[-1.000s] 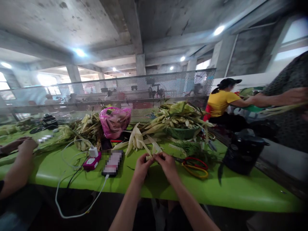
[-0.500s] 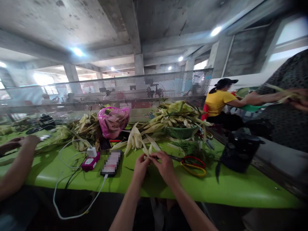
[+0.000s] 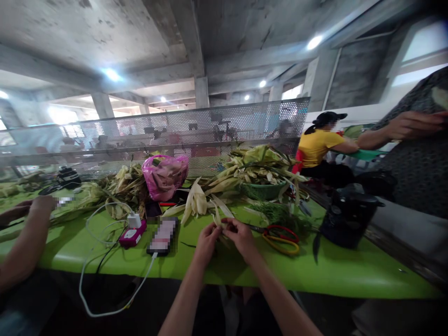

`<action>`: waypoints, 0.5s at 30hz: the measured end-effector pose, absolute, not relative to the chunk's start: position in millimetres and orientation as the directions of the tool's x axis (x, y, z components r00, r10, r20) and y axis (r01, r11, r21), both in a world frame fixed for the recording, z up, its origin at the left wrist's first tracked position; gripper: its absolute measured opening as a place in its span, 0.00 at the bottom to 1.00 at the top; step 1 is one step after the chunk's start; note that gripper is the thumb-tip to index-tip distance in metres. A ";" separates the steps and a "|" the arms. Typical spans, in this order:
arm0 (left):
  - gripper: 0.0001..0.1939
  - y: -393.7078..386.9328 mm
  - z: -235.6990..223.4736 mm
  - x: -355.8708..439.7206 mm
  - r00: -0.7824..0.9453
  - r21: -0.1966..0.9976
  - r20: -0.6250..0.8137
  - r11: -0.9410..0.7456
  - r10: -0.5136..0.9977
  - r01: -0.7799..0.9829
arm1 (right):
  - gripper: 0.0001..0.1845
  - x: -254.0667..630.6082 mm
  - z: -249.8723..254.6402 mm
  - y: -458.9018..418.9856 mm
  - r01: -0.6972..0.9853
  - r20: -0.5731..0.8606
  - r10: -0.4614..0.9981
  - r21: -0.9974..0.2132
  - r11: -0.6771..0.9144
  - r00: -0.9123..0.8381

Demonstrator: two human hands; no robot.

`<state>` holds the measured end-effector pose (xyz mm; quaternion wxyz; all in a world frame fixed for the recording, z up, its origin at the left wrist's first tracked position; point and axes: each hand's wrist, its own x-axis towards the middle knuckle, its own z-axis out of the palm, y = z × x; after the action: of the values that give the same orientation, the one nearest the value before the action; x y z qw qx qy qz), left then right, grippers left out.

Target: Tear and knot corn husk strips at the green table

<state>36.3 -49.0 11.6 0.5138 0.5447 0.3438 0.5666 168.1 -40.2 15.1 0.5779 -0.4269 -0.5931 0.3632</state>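
At the near middle of the green table, my left hand [image 3: 208, 239] pinches a pale strip of corn husk [image 3: 217, 215] between thumb and fingers. My right hand [image 3: 239, 235] is closed on the same husk, its fingertips close to the left ones. The lower end of the strip is partly hidden by my fingers. Just beyond my hands lies a bunch of pale husks [image 3: 196, 201]. Scissors [image 3: 280, 239] with red and yellow handles rest right of my right hand, blades pointing toward it.
A green basket [image 3: 262, 191] heaped with husks stands behind, near a pink plastic bag [image 3: 165, 179]. A charging phone [image 3: 163, 237] and a purple power adapter [image 3: 133, 233] lie left, with a looping white cable. A black container [image 3: 346, 219] stands right. Other people's arms show at both sides.
My fingers have shifted slightly along the husk, and its pieces sit differently between my hands. At the right, a standing person's arm has drawn closer, bringing the hand further into view.
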 end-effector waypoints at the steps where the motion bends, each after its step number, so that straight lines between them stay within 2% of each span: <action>1: 0.22 -48.3 10.5 36.7 0.132 0.950 0.266 -0.237 0.955 -0.203 | 0.15 168.8 16.3 -41.1 0.059 0.356 0.934 -0.933 0.354 0.025; 5: 0.19 -45.3 1.9 38.5 0.169 0.962 0.257 -0.236 0.951 -0.139 | 0.16 173.0 18.9 -41.6 -0.024 0.314 0.949 -0.949 0.315 0.037; 10: 0.18 -42.7 -6.6 38.0 0.174 0.976 0.217 -0.212 0.961 -0.043 | 0.16 177.4 19.3 -39.5 -0.079 0.332 0.939 -0.937 0.339 0.089; 15: 0.18 -43.8 -3.6 37.1 0.187 0.980 0.196 -0.199 0.963 -0.005 | 0.17 179.3 28.4 -47.4 -0.117 0.330 0.942 -0.939 0.322 -0.058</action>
<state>37.1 -43.8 -3.6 0.4890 0.5952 0.4020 0.4950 179.3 -47.4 28.4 0.5821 -0.3635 -0.5676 0.4548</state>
